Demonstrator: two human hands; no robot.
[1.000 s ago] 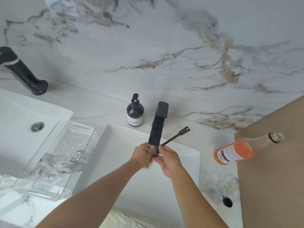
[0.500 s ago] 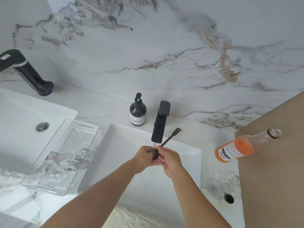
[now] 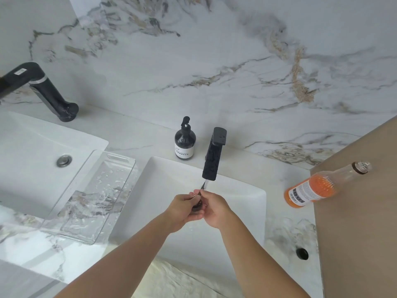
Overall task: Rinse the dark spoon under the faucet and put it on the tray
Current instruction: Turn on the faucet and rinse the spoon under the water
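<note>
1. Head view: both bare forearms reach fwd over the white rectangular basin (image 3: 236,211), hands meeting at its centre under the spout.
2. Left hand (image 3: 182,208): cupped, fingers curled in around the bowl end of the dark spoon (image 3: 197,206). Right hand (image 3: 213,208): fingers closed, pinching the spoon from the other side. Hands touch each other.
3. Dark spoon: only the rounded dark bowl end and a short stretch of handle show between the hands; the rest is hidden by fingers. It sits directly below the outlet of the matte black square faucet (image 3: 212,160), with a thin stream of water (image 3: 205,184) running from outlet onto the hands.
4. Faucet body speckled with droplets; it stands at the basin's rear edge.
5. Clear rectangular glass tray (image 3: 120,166): lies to the left of the basin, bridging the white marble-veined surface (image 3: 285,231) and the rim of a second white basin (image 3: 32,147). Wet w/ droplets; holds no spoon.
6. Second black faucet (image 3: 43,89) stands behind the left basin.
7. Dark round pump bottle w/ white label (image 3: 184,143): upright, just left of the working faucet, apart from it.
8. Clear glass bottle of orange liquid (image 3: 322,186): right of the basin, at the edge of a tan panel (image 3: 361,222).
9. Small black round hole (image 3: 302,253) in the surface, front right of the basin.
</note>
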